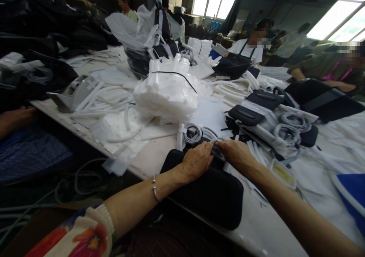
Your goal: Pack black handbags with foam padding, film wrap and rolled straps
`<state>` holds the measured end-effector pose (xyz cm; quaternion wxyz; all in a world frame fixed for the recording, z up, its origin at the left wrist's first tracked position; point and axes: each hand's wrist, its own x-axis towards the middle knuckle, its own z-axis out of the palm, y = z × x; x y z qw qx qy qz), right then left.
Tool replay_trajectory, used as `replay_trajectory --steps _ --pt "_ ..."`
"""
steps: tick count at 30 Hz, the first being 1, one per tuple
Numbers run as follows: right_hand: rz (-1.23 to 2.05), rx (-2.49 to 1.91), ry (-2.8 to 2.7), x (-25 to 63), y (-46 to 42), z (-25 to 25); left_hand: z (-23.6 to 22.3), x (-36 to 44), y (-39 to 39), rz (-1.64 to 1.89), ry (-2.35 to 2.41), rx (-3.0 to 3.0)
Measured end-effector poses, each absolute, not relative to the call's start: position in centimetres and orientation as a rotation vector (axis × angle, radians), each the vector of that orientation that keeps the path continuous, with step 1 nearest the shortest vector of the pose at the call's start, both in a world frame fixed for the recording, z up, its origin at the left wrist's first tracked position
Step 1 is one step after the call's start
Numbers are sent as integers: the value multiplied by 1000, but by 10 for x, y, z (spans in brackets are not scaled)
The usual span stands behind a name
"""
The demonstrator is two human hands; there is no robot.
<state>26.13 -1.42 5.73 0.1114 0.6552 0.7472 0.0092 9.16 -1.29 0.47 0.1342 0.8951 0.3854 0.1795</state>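
Observation:
A black padded bag (211, 196) lies at the table's front edge, partly over it. My left hand (198, 157) rests over the bag's far side, its fingers closed at a piece of grey strap (218, 152). From the right, my right hand (232, 152) pinches the same grey strap, close to the left fingertips. Where exactly the fingers grip is partly hidden. Just beyond my hands sit a coiled grey strap (193, 134) and a short white tube (180, 137).
A tied bundle of clear plastic bags (168, 89) stands mid-table. Stacked black bags with coiled straps (256, 108) lie to the right, near a small plastic box (282, 173). A tape dispenser (75, 93) and white tubing (98, 97) are at left. Several people work around the table.

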Motion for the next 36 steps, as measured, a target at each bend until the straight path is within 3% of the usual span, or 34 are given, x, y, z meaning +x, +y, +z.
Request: replay_trajectory --steps 9,15,22,30,36 --pt "82 2127 2035 268 5 50 2 91 -16 500 1045 2788" --pt "-158 2015 2223 287 -12 55 5 91 -15 439 1020 2774" --pt "-39 2007 2196 269 -11 52 5 92 -14 431 1023 2763" --pt "-199 2238 2087 263 0 51 3 95 -14 447 1102 2653" --pt "-208 2392 2166 262 -7 39 2 99 -15 226 1271 2597"
